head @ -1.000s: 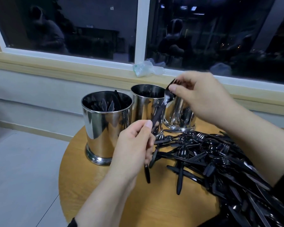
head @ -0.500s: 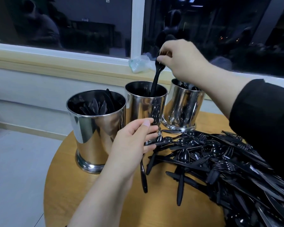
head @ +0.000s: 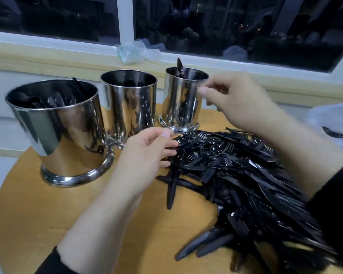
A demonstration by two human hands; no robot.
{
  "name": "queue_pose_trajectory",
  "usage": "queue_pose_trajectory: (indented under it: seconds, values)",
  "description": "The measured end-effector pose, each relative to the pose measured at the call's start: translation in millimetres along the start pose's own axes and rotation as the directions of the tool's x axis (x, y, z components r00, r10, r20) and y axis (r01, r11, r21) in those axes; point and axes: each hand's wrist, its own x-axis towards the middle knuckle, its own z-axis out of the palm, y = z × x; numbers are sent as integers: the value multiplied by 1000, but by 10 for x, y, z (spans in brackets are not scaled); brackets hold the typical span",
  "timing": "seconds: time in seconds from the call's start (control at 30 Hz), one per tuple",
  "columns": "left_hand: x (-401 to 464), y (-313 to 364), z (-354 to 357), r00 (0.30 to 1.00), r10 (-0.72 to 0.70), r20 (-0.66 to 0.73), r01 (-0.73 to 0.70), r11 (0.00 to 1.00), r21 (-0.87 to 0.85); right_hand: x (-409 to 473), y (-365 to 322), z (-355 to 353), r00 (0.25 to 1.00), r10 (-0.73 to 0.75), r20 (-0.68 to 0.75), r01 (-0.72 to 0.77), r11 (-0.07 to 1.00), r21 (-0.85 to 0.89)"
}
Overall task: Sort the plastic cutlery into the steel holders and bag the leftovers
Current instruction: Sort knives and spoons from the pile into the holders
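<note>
Three steel holders stand in a row on the round wooden table [head: 48, 224]: a large left holder [head: 55, 135], a middle holder [head: 130, 107] and a right holder [head: 181, 101], each with black cutlery inside. One black piece [head: 179, 65] sticks up out of the right holder. A big pile of black plastic cutlery [head: 236, 175] covers the table's right half. My left hand [head: 145, 155] reaches into the pile's left edge, its fingertips touching the pieces there. My right hand [head: 240, 101] hovers just right of the right holder, fingers loosely curled and holding nothing.
A crumpled clear plastic bag [head: 135, 50] lies on the window sill behind the holders. Another clear bag [head: 333, 123] with a black piece inside sits at the far right. The dark window is close behind; the table's left front edge drops to the floor.
My right hand let go of the black piece over the middle holder and came down beside the right holder. My left hand moved right to the pile's edge.
</note>
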Motion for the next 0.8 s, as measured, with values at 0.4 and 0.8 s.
queue_pose_trajectory:
  seconds: [0.4,0.8]
  values:
    - [-220,-170,537,980,131,153,-195,809,555,-1371,744,-134,968,252,21,-252,967,32]
    - [-336,-178,866,903,155,401,-404,624,669,-1686,984,-547,883,355,308,-313,933,-180]
